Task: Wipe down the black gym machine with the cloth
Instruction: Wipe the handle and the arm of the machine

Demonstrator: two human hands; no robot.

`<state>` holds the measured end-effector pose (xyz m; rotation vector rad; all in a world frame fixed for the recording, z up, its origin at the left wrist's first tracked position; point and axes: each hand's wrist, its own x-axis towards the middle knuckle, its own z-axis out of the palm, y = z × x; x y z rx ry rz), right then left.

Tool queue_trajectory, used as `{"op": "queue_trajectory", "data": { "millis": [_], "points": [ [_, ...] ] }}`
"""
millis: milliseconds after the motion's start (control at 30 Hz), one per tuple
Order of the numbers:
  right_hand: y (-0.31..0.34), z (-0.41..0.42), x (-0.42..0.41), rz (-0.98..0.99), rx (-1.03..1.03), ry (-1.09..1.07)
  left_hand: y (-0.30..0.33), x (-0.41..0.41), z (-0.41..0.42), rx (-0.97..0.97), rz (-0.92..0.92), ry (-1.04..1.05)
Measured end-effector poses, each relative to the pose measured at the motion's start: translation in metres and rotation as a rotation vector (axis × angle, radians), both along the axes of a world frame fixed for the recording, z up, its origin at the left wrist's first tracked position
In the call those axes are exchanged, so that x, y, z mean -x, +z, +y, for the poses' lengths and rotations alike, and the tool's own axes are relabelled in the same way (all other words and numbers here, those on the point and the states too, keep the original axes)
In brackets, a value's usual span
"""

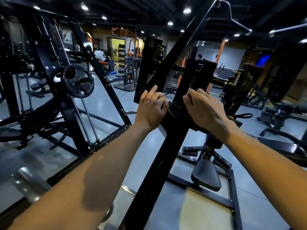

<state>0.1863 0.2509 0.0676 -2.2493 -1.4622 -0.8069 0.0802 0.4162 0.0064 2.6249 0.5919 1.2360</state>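
Observation:
The black gym machine's slanted beam [166,146] runs from bottom centre up to the top right. My left hand [151,108] holds the beam's left edge, fingers curled and index finger stretched along the metal. My right hand [204,108] sits on the right side of the joint, fingers curled over a dark cloth [186,113] pressed to the frame. Most of the cloth is hidden under the hand and hard to tell from the black metal.
A rack with a black weight plate [78,80] stands to the left. The machine's padded seat [206,176] and base frame lie below on the grey floor. A chrome peg [127,189] juts out low. More machines and people are far behind.

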Motion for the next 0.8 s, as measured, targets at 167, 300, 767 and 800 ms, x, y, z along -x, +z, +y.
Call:
{"op": "queue_trajectory", "data": {
  "millis": [167, 300, 767, 800],
  "points": [
    [-0.012, -0.005, 0.018, -0.055, -0.054, -0.041, -0.001, 0.002, 0.001, 0.01, -0.017, -0.049],
    [-0.043, -0.024, 0.053, -0.166, -0.021, 0.046, -0.003, 0.003, 0.002, 0.019, -0.021, -0.063],
    [-0.05, -0.022, 0.07, -0.2, -0.022, -0.03, -0.013, 0.001, 0.013, -0.083, -0.072, -0.114],
    [-0.057, -0.027, 0.078, -0.19, -0.008, -0.007, -0.013, 0.001, 0.012, -0.082, -0.076, -0.116]
  ]
}}
